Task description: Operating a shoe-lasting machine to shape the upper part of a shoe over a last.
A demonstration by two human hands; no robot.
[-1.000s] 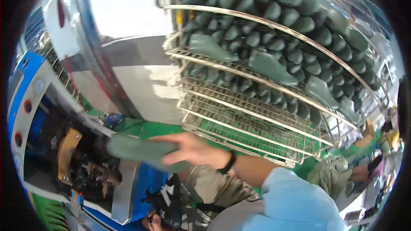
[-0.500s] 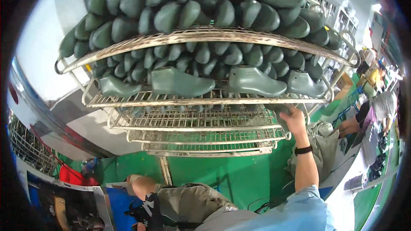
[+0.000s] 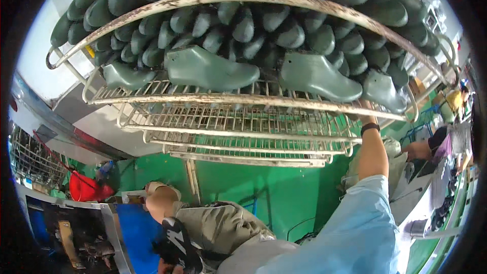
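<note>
From far away, I saw my right hand [image 3: 368, 116] by the front right corner of the patchy white wire shelf [image 3: 218, 100], partly hidden, so I couldn't tell its grip. Four smooth, shiny green foot shapes [image 3: 213, 72] lay along the shelf's front edge, toes right. My left hand [image 3: 169, 268] was beside a black thing [image 3: 186, 251] with white marks; its grip I couldn't tell.
</note>
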